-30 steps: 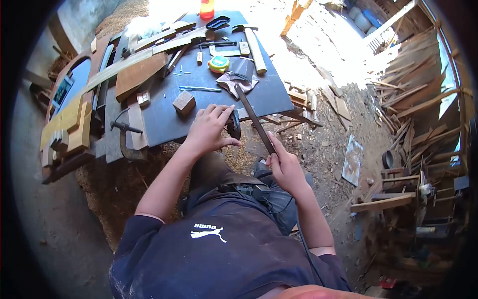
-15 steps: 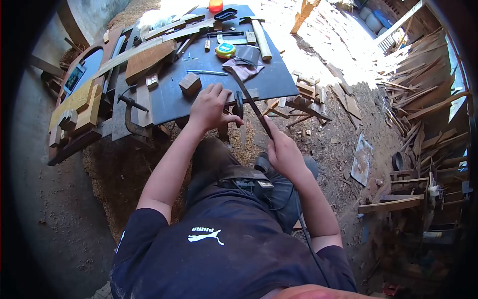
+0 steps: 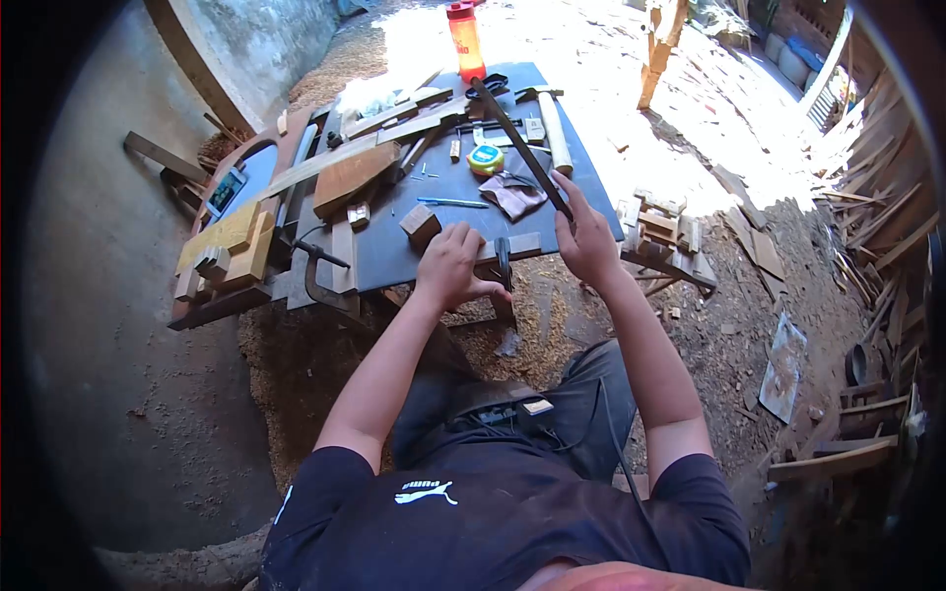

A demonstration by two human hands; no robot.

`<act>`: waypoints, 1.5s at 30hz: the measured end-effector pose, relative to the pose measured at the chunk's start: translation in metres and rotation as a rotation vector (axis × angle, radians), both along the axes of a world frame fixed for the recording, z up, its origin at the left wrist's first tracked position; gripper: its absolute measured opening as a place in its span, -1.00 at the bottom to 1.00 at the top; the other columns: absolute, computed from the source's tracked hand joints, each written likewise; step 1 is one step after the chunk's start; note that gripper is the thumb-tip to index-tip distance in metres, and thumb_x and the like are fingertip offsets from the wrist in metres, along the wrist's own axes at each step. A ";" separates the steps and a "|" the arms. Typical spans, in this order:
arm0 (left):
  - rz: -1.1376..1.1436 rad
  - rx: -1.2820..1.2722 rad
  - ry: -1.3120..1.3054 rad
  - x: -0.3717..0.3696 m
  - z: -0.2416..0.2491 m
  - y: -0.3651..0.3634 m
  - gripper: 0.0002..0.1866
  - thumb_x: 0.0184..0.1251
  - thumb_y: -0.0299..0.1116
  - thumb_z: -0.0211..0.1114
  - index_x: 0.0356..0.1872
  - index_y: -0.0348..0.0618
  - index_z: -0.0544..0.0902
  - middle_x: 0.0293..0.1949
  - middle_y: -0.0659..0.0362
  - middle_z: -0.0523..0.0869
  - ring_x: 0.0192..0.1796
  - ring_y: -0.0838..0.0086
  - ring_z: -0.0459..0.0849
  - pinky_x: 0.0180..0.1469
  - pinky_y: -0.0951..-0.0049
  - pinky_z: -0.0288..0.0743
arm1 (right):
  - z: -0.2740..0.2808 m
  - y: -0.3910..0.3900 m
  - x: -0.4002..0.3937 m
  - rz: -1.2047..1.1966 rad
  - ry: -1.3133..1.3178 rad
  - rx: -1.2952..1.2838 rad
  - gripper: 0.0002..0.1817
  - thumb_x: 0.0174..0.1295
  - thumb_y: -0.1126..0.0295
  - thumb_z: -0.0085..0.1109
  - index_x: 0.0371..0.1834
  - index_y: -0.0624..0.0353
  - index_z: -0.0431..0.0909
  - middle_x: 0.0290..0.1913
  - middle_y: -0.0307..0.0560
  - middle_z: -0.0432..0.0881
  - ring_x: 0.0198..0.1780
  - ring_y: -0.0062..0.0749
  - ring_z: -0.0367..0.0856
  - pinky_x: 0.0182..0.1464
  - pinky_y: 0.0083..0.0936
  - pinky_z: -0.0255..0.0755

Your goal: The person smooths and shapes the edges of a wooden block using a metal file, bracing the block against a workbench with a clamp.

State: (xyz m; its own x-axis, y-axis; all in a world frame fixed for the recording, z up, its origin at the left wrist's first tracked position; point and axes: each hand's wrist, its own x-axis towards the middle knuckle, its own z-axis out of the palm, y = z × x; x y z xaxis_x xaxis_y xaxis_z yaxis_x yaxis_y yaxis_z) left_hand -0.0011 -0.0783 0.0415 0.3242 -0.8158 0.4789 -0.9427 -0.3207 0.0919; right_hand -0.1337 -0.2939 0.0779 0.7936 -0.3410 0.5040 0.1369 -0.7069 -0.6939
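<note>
The left hand [image 3: 451,264] hides the workpiece beneath it; the bottle's [image 3: 464,39] top is cut off.

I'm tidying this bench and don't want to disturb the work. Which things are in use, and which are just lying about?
In use:
- long dark file, held by the right hand
- clamp at the table edge, under the left hand

Lying about:
- tape measure
- wooden block
- orange bottle
- cloth
- mallet

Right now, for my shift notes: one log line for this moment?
left hand: on clamp at table edge | right hand: grips long file | tape measure behind
</note>
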 end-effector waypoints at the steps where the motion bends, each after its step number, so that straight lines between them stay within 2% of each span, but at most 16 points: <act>1: 0.014 -0.004 -0.015 0.001 -0.003 -0.001 -0.05 -0.39 0.58 0.45 -0.26 -0.18 0.56 -0.24 0.10 0.52 -0.09 0.21 0.59 0.03 0.28 0.51 | -0.012 -0.009 0.017 0.011 -0.062 0.010 -0.38 0.38 0.55 0.02 0.54 0.05 0.28 -0.13 0.28 0.70 -0.22 0.00 0.71 -0.12 -0.25 0.53; 2: 0.021 0.006 0.001 0.001 -0.001 -0.001 -0.04 -0.42 0.56 0.47 -0.25 -0.20 0.56 -0.25 0.09 0.52 -0.10 0.20 0.59 0.03 0.26 0.51 | -0.016 -0.014 0.027 0.024 -0.118 0.021 -0.39 0.39 0.56 0.03 0.53 0.05 0.29 -0.11 0.24 0.71 -0.24 -0.15 0.73 -0.13 -0.35 0.53; 3: 0.028 0.017 0.020 0.000 0.001 -0.002 -0.02 -0.46 0.54 0.50 -0.23 -0.21 0.57 -0.25 0.09 0.52 -0.10 0.18 0.58 0.03 0.24 0.52 | -0.022 -0.018 0.033 0.020 -0.031 0.127 -0.42 0.40 0.55 0.03 0.52 0.12 0.31 0.06 0.26 0.71 -0.17 -0.14 0.75 -0.04 -0.36 0.56; 10: 0.075 0.015 0.015 0.001 -0.001 -0.006 -0.03 -0.47 0.61 0.44 -0.29 -0.16 0.53 -0.27 0.13 0.48 -0.15 0.24 0.57 -0.06 0.29 0.48 | -0.045 -0.019 0.038 0.044 -0.119 0.134 -0.51 0.42 0.48 0.06 0.43 0.24 0.38 0.06 0.22 0.73 0.07 -0.04 0.77 0.09 -0.34 0.55; 15: 0.112 0.078 0.048 0.003 -0.006 -0.007 0.01 -0.56 0.56 0.49 -0.22 -0.19 0.54 -0.24 0.10 0.50 -0.11 0.17 0.57 0.00 0.21 0.50 | -0.048 -0.023 0.044 0.021 -0.174 0.145 -0.52 0.43 0.46 0.10 0.42 0.18 0.40 -0.21 0.04 0.75 -0.33 -0.49 0.65 -0.20 -0.53 0.50; 19: 0.107 0.061 -0.039 0.001 -0.006 -0.005 0.00 -0.45 0.63 0.40 -0.23 -0.16 0.53 -0.22 0.12 0.49 -0.10 0.23 0.58 -0.04 0.29 0.48 | -0.042 -0.028 0.050 0.060 -0.133 0.279 -0.49 0.41 0.49 0.10 0.44 0.17 0.37 -0.34 -0.14 0.65 -0.46 -0.59 0.51 -0.38 -0.63 0.37; 22: 0.112 0.088 -0.050 0.000 -0.008 -0.005 0.02 -0.42 0.64 0.40 -0.20 -0.17 0.53 -0.21 0.12 0.51 -0.07 0.23 0.58 -0.02 0.29 0.49 | -0.054 -0.045 0.053 0.097 -0.054 0.405 -0.46 0.39 0.45 0.12 0.44 0.18 0.37 -0.22 -0.07 0.71 -0.47 -0.61 0.50 -0.37 -0.59 0.39; 26: 0.065 0.077 -0.064 -0.001 -0.009 -0.005 0.02 -0.37 0.64 0.41 -0.16 -0.18 0.52 -0.16 0.11 0.54 -0.02 0.20 0.60 0.05 0.27 0.50 | -0.044 -0.054 0.036 0.223 -0.074 0.907 -0.44 0.41 0.46 0.09 0.48 0.21 0.28 -0.42 -0.25 0.54 -0.57 -0.71 0.41 -0.57 -0.67 0.28; 28: 0.068 0.096 -0.025 -0.004 -0.006 -0.006 0.03 -0.36 0.65 0.41 -0.14 -0.18 0.53 -0.14 0.11 0.55 0.01 0.18 0.61 0.09 0.25 0.51 | -0.045 -0.052 0.035 0.159 -0.147 0.925 -0.42 0.40 0.46 0.09 0.48 0.21 0.26 -0.44 -0.25 0.52 -0.60 -0.68 0.42 -0.61 -0.66 0.28; 32: 0.038 0.034 0.230 0.001 -0.007 -0.006 -0.10 -0.03 0.54 0.37 0.01 -0.14 0.60 -0.06 0.05 0.62 0.14 0.15 0.61 0.17 0.21 0.50 | -0.048 -0.051 0.037 0.115 -0.100 0.797 -0.38 0.38 0.49 0.08 0.52 0.17 0.24 -0.44 -0.20 0.55 -0.59 -0.63 0.45 -0.60 -0.57 0.32; 33: 0.024 -0.024 0.299 0.000 -0.005 -0.002 -0.26 0.27 0.41 0.26 0.05 -0.13 0.63 -0.05 0.03 0.68 0.10 0.17 0.65 0.14 0.23 0.52 | -0.048 -0.051 0.037 0.117 -0.087 0.797 -0.38 0.38 0.49 0.08 0.53 0.17 0.23 -0.44 -0.20 0.55 -0.60 -0.63 0.44 -0.59 -0.56 0.32; 36: 0.101 -0.172 0.608 0.002 -0.008 -0.006 -0.32 0.44 0.33 0.15 0.07 -0.18 0.62 -0.10 0.01 0.74 0.01 0.16 0.71 0.09 0.25 0.54 | -0.050 -0.050 0.039 0.104 -0.079 0.801 -0.39 0.41 0.47 0.08 0.54 0.13 0.24 -0.44 -0.25 0.55 -0.59 -0.66 0.42 -0.59 -0.62 0.32; 37: 0.148 -0.222 0.615 0.003 -0.010 -0.008 -0.44 0.55 0.17 0.12 0.00 -0.20 0.68 -0.13 -0.02 0.78 -0.08 0.18 0.75 0.03 0.27 0.57 | -0.051 -0.050 0.040 0.097 -0.091 0.794 -0.39 0.40 0.48 0.08 0.54 0.14 0.24 -0.44 -0.25 0.54 -0.60 -0.66 0.42 -0.60 -0.62 0.31; 40: 0.163 -0.149 0.678 0.020 -0.015 -0.012 -0.59 0.50 0.01 0.26 -0.11 -0.19 0.75 -0.09 -0.03 0.78 -0.08 0.21 0.77 0.01 0.26 0.59 | -0.058 -0.053 0.045 0.064 -0.119 0.726 -0.40 0.39 0.49 0.08 0.52 0.15 0.26 -0.46 -0.25 0.54 -0.61 -0.66 0.41 -0.60 -0.62 0.30; 44: 0.180 0.005 0.488 0.018 0.008 -0.025 -0.75 0.41 -0.16 0.36 -0.20 -0.12 0.80 -0.09 0.01 0.78 -0.08 0.20 0.77 0.01 0.23 0.61 | -0.061 -0.049 0.043 0.055 -0.154 0.694 -0.41 0.38 0.52 0.08 0.50 0.17 0.29 -0.46 -0.24 0.55 -0.61 -0.67 0.41 -0.59 -0.63 0.28; 45: 0.179 0.038 0.438 0.017 0.014 -0.031 -0.77 0.39 -0.16 0.37 -0.19 -0.10 0.80 -0.10 0.02 0.77 -0.07 0.19 0.77 0.02 0.22 0.61 | -0.074 -0.054 0.048 0.002 -0.152 0.584 -0.41 0.34 0.48 0.09 0.48 0.20 0.32 -0.35 -0.13 0.60 -0.53 -0.58 0.49 -0.46 -0.55 0.37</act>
State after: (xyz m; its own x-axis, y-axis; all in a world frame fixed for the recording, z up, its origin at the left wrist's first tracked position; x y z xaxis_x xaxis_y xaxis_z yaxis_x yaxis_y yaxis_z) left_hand 0.0164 -0.1097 0.0559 0.6259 -0.7431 0.2369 -0.7475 -0.4849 0.4539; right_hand -0.0853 -0.3481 0.0038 0.7285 -0.5939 0.3414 0.2660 -0.2140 -0.9399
